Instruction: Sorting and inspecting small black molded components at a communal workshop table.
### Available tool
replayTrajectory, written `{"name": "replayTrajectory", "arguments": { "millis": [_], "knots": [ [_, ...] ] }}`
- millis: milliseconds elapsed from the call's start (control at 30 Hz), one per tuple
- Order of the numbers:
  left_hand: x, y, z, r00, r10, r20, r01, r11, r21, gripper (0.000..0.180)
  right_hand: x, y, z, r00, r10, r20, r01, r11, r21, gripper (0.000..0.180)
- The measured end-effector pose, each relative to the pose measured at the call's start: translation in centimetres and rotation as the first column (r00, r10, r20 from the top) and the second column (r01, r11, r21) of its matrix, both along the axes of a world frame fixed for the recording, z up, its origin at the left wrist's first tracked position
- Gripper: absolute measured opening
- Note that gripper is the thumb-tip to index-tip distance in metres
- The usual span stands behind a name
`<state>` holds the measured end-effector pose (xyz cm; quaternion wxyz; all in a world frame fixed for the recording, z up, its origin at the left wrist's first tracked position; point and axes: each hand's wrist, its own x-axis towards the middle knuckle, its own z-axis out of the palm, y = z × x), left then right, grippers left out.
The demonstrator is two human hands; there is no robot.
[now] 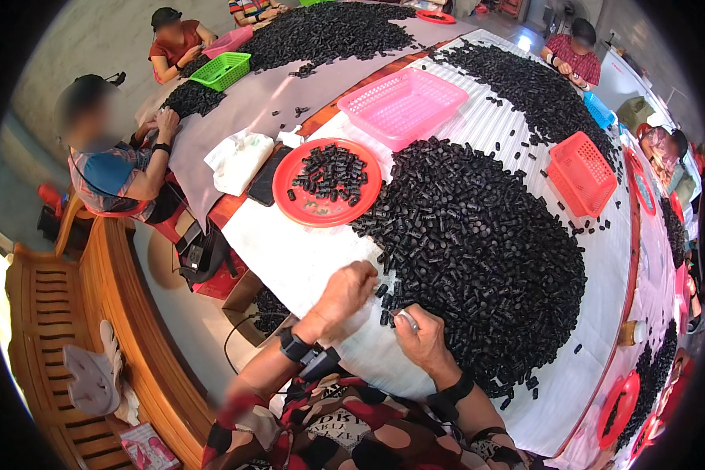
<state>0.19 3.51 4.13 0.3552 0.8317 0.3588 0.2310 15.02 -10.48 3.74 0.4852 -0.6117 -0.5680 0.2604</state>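
My left hand is over the white cloth at the left edge of a large heap of small black cylindrical plastic pieces. Its fingers are curled and slightly blurred, and anything inside them is hidden. Close by on the right, my right hand is closed on a small silvery-white tool, whose exact kind I cannot make out. A few loose black pieces lie between the two hands. Beyond my left hand is a round red plate with more black pieces on it.
A pink basket and a red basket stand beyond the heap. A white bag and a dark phone-like slab lie left of the plate. Several people sit around the tables with other black heaps. A wooden bench is at left.
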Motion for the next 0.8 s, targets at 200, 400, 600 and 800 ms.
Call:
{"name": "replayTrajectory", "arguments": {
  "millis": [200,400,600,800],
  "knots": [
    [0.8,-2.1,-1.0,0.984,0.008,-0.179,0.030,0.978,0.206,0.019,0.1,0.1,-0.1,1.000,0.006,0.002,-0.006,1.000,0.009,0.019],
    [1.1,-2.1,-1.3,0.987,-0.009,-0.162,0.037,0.984,0.172,0.020,0.1,0.1,0.1,1.000,0.010,0.012,-0.010,1.000,0.013,0.020],
    [0.5,-2.9,-0.3,0.999,0.007,-0.033,-0.004,0.997,0.075,0.023,0.1,0.1,0.6,1.000,-0.012,-0.012,0.012,1.000,-0.010,0.020],
    [0.1,-3.6,-0.6,0.833,0.189,0.520,0.250,0.710,-0.658,0.020,0.2,0.0,0.3,0.995,-0.085,-0.045,0.086,0.996,0.010,0.018]
  ]
}}
